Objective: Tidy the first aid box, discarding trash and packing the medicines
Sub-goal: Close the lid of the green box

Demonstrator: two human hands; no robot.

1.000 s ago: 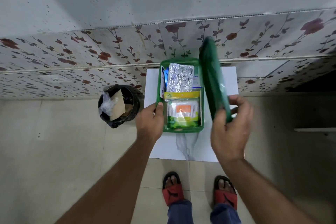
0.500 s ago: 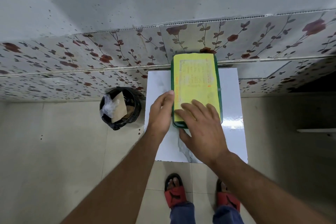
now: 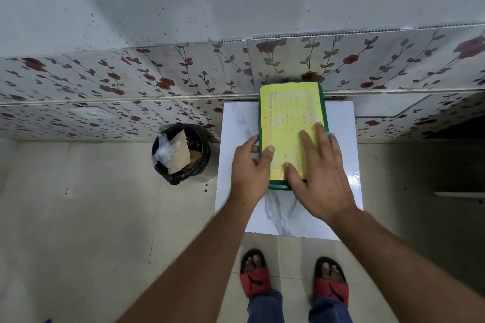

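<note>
Resting on a white marble-patterned tabletop (image 3: 341,139) pushed against a flower-patterned wall (image 3: 131,86), the green first aid box (image 3: 325,113) sits closed, its lid covered by a yellow printed label (image 3: 288,113). The right hand (image 3: 322,173) lies flat on the near part of the lid, fingers spread and stretched out over the label, palm reaching past the box's near edge. The left hand (image 3: 249,170) is at the box's near left corner: its thumb lies on top of the label while the other fingers curl against the left side of the box, a loose hold rather than a tight pinch. On the tiled floor (image 3: 78,217) just left of the tabletop stands a round black bin (image 3: 203,162), apart from the box, holding crumpled clear plastic (image 3: 164,151) and a piece of brown card (image 3: 178,157). Below the tabletop's near edge, the person's feet show in red sandals (image 3: 256,280).
</note>
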